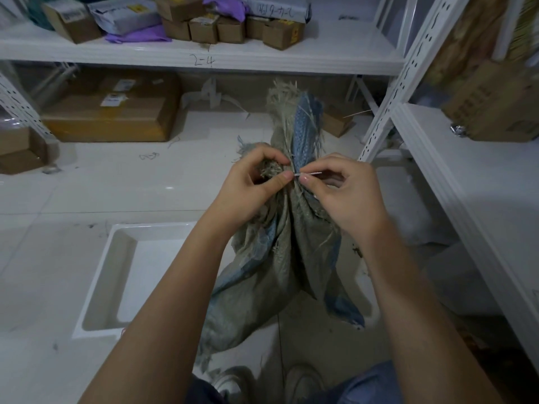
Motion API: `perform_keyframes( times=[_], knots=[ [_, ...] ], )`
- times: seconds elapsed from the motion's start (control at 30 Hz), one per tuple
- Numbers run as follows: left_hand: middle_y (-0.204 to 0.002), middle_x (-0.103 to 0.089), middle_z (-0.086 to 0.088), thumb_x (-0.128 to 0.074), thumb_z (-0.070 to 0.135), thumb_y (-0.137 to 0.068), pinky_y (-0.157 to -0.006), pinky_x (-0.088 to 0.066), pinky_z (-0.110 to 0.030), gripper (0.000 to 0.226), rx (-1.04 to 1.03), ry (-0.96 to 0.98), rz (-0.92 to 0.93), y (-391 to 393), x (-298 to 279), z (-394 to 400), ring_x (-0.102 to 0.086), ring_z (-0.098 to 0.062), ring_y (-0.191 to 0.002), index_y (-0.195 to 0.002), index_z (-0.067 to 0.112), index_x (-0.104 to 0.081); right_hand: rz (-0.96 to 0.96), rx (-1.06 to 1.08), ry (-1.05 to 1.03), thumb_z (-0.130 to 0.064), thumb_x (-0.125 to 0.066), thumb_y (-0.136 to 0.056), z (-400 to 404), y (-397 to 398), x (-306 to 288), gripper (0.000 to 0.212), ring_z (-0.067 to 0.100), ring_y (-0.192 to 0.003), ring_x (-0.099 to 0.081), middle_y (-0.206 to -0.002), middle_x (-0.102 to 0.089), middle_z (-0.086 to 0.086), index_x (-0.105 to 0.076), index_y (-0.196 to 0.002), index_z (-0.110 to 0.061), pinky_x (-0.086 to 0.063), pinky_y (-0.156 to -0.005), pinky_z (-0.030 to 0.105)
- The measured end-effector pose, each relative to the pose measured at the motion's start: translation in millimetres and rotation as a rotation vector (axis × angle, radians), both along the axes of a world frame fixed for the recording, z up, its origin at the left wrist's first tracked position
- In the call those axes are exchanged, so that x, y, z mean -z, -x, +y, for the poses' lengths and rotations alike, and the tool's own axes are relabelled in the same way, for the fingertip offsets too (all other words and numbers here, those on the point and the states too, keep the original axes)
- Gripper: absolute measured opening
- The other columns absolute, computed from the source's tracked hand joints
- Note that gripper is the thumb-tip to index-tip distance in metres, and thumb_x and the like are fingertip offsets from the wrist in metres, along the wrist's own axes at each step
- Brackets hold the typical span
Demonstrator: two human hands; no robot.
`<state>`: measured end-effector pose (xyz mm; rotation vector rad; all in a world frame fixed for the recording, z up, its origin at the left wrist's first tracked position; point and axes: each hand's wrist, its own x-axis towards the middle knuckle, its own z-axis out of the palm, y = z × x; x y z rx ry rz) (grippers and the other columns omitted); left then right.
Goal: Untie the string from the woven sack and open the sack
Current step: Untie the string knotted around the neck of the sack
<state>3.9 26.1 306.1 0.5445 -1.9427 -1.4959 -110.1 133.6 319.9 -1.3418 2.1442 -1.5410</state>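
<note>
A grey and blue woven sack (280, 266) hangs upright in front of me, its neck gathered tight and its frayed top (291, 112) sticking up. A thin white string (310, 173) runs around the neck. My left hand (250, 188) grips the bunched neck on the left side, thumb pressed beside the string. My right hand (341, 193) pinches the string's free end between thumb and forefinger, right at the neck. The knot itself is hidden between my fingers.
A white plastic tray (99, 287) lies on the pale tiled floor at lower left. White metal shelving (204, 53) with cardboard boxes (110, 115) stands behind. More shelving (466, 199) runs along the right. My shoes (233, 383) are below the sack.
</note>
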Motion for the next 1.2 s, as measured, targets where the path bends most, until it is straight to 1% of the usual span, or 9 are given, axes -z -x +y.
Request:
perform_keyframes(
  times=[0.07,0.17,0.3,0.4,0.53,0.63,0.8,0.93,1.2],
  knots=[
    [-0.083,-0.06,0.009,-0.068,0.003,-0.082,-0.075,-0.046,-0.01,0.012,0.018,0.065,-0.008,0.9,0.2,1.8,-0.057,0.007,-0.075,-0.092,0.006,-0.063,-0.012,0.007,0.002,-0.004,-0.072,-0.078,0.0,0.2,0.9,0.014,0.012,-0.076,-0.066,-0.077,-0.062,-0.012,-0.073,-0.089,-0.013,-0.054,-0.078,0.021],
    [-0.082,-0.063,0.004,-0.069,0.005,-0.082,-0.077,-0.048,-0.015,0.009,-0.008,0.129,-0.004,2.4,2.2,2.3,-0.06,-0.002,-0.079,-0.09,0.001,-0.066,-0.033,0.004,0.013,-0.004,-0.072,-0.078,0.3,-0.7,-0.4,0.018,0.009,-0.076,-0.065,-0.077,-0.062,-0.014,-0.07,-0.087,-0.02,-0.054,-0.077,0.02],
    [-0.079,-0.064,0.001,-0.068,0.004,-0.082,-0.074,-0.048,-0.015,0.007,-0.018,0.095,0.01,1.9,0.2,3.1,-0.06,-0.004,-0.076,-0.088,0.003,-0.066,-0.067,-0.006,0.02,-0.003,-0.072,-0.079,0.9,-1.5,-1.6,0.016,0.006,-0.075,-0.065,-0.077,-0.063,-0.015,-0.071,-0.085,-0.018,-0.053,-0.076,0.014],
    [-0.079,-0.063,0.001,-0.066,0.002,-0.083,-0.073,-0.048,-0.017,0.008,-0.016,0.042,-0.005,0.2,-0.9,1.4,-0.059,-0.01,-0.077,-0.083,0.009,-0.063,-0.093,0.015,-0.011,-0.004,-0.071,-0.08,1.8,-1.2,-2.2,0.014,0.008,-0.077,-0.066,-0.078,-0.064,-0.015,-0.07,-0.084,-0.018,-0.054,-0.079,0.017],
    [-0.08,-0.063,-0.002,-0.066,0.004,-0.084,-0.07,-0.049,-0.028,0.011,-0.01,-0.001,-0.015,-2.3,-1.2,0.0,-0.058,-0.016,-0.076,-0.082,0.015,-0.062,-0.108,0.03,-0.026,-0.005,-0.071,-0.08,3.8,0.9,-3.5,0.017,0.009,-0.077,-0.066,-0.078,-0.064,-0.015,-0.068,-0.082,-0.022,-0.055,-0.081,0.02],
    [-0.084,-0.065,0.005,-0.068,0.006,-0.083,-0.076,-0.051,-0.02,0.01,0.001,0.025,-0.016,-2.1,-0.9,1.2,-0.061,-0.005,-0.078,-0.092,0.009,-0.066,-0.108,0.014,-0.024,-0.005,-0.072,-0.079,4.3,0.6,-3.7,0.013,0.01,-0.077,-0.066,-0.078,-0.064,-0.014,-0.072,-0.086,-0.016,-0.055,-0.08,0.02],
    [-0.08,-0.064,0.007,-0.067,0.006,-0.083,-0.075,-0.048,-0.012,0.007,-0.005,0.047,-0.034,-1.4,-1.4,1.1,-0.06,0.005,-0.073,-0.084,0.012,-0.066,-0.11,0.005,-0.032,-0.005,-0.072,-0.079,3.6,-1.3,-4.7,0.015,0.009,-0.077,-0.066,-0.078,-0.064,-0.014,-0.071,-0.086,-0.017,-0.055,-0.08,0.019],
    [-0.08,-0.063,0.005,-0.065,0.006,-0.084,-0.076,-0.048,-0.025,0.017,0.011,-0.001,-0.031,-2.9,-3.3,0.6,-0.058,-0.008,-0.076,-0.078,0.022,-0.062,-0.168,0.011,-0.006,-0.004,-0.072,-0.079,4.3,-1.3,-6.6,0.018,0.002,-0.072,-0.065,-0.076,-0.066,-0.013,-0.07,-0.081,-0.022,-0.054,-0.076,0.014],
    [-0.078,-0.056,-0.001,-0.06,0.003,-0.088,-0.074,-0.044,-0.037,0.019,0.01,-0.156,-0.032,-5.2,-6.4,0.1,-0.052,-0.022,-0.079,-0.077,0.018,-0.059,-0.224,0.033,0.01,-0.004,-0.069,-0.081,6.3,0.3,-7.3,0.026,-0.01,-0.065,-0.063,-0.074,-0.067,-0.014,-0.067,-0.075,-0.028,-0.05,-0.067,0.006]
  ],
)
